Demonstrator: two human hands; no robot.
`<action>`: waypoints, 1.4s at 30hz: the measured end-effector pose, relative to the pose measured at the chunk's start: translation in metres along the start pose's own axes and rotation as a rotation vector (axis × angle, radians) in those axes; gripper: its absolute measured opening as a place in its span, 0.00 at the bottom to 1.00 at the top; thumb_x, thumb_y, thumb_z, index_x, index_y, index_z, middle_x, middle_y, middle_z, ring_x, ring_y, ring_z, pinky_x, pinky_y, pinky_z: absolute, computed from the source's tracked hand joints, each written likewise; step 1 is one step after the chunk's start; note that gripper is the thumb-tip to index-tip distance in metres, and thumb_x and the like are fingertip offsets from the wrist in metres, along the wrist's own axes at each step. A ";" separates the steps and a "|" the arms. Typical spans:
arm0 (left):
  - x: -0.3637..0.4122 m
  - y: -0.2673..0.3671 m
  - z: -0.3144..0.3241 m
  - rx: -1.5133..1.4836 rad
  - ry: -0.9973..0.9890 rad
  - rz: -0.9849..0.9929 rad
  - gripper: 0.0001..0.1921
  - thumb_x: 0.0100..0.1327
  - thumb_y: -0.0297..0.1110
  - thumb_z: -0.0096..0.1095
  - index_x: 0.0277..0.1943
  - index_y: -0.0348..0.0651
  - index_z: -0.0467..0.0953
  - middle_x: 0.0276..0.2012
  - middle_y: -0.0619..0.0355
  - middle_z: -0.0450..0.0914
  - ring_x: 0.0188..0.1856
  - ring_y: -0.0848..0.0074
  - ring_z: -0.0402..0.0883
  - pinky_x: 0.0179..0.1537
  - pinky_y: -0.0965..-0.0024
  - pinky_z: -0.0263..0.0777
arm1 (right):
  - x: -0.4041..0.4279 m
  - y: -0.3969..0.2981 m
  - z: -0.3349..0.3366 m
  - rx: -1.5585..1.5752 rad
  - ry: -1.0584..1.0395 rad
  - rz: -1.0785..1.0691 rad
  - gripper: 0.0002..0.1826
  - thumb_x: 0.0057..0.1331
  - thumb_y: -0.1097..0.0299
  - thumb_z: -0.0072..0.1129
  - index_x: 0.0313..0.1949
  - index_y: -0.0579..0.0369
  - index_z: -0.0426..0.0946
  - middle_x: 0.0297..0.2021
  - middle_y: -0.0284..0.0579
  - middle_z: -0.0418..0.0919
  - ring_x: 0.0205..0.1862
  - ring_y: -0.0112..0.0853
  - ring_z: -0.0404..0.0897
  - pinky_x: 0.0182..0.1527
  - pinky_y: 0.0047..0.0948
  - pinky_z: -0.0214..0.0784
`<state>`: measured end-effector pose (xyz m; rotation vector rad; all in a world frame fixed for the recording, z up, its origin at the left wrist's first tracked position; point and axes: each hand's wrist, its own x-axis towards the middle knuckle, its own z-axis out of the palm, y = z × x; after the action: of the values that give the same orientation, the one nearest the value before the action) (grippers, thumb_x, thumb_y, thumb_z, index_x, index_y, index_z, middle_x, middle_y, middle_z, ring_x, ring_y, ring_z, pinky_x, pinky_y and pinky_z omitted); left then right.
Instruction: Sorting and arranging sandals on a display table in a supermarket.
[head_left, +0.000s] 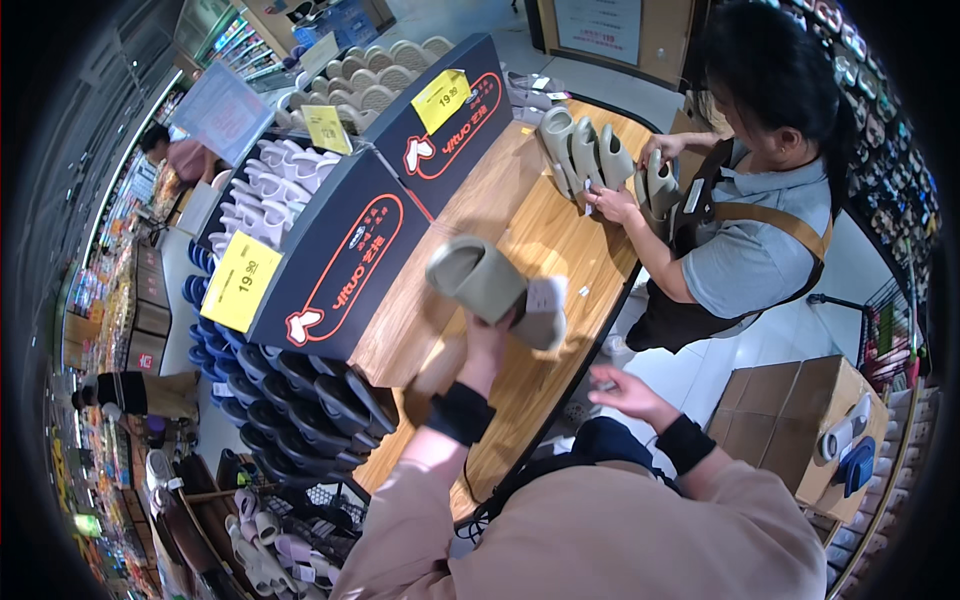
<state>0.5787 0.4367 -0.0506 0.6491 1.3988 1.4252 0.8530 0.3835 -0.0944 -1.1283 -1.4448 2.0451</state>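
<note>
My left hand (487, 341) holds up a greyish-green slide sandal (484, 281) above the wooden tabletop, with a white tag (546, 295) and another sandal part beside it; both are slightly blurred. Off the table's near right edge is my right hand (626, 394), its fingers partly curled; whether something small lies between them I cannot tell. Several similar green slides (589, 154) stand in a row at the table's far end. There a co-worker in an apron has one hand on a green slide (660, 184) and the other by a small white tag.
Dark display boards (341, 277) with yellow price cards line the table's left side, around bins of white and beige slides. Dark slides (300, 412) are stacked at its near left end. A cardboard box (787, 420) with a few slides stands at the right. The co-worker stands beyond the table's right edge.
</note>
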 end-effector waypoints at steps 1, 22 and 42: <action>0.027 -0.005 -0.004 -0.027 -0.056 0.071 0.31 0.55 0.18 0.62 0.61 0.41 0.58 0.55 0.54 0.70 0.55 0.68 0.71 0.52 0.67 0.69 | -0.013 0.022 -0.009 -0.230 0.027 0.063 0.28 0.60 0.64 0.64 0.58 0.59 0.66 0.47 0.43 0.74 0.45 0.27 0.74 0.48 0.26 0.70; 0.315 -0.117 0.133 0.252 0.449 0.223 0.33 0.49 0.26 0.66 0.57 0.34 0.58 0.54 0.37 0.69 0.57 0.48 0.67 0.57 0.58 0.62 | -0.126 0.132 -0.118 -0.162 0.311 0.755 0.16 0.64 0.70 0.54 0.49 0.66 0.70 0.33 0.41 0.79 0.30 0.24 0.73 0.34 0.24 0.67; 0.314 -0.160 0.140 -0.085 0.075 0.207 0.34 0.53 0.34 0.66 0.61 0.36 0.57 0.58 0.43 0.67 0.57 0.58 0.70 0.56 0.62 0.65 | -0.119 0.173 -0.144 0.588 0.306 0.731 0.13 0.64 0.77 0.47 0.48 0.65 0.66 0.25 0.37 0.72 0.19 0.24 0.69 0.21 0.20 0.62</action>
<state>0.6345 0.7496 -0.2574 0.7085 1.3509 1.6778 1.0606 0.3183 -0.2273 -1.7311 -0.2300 2.3516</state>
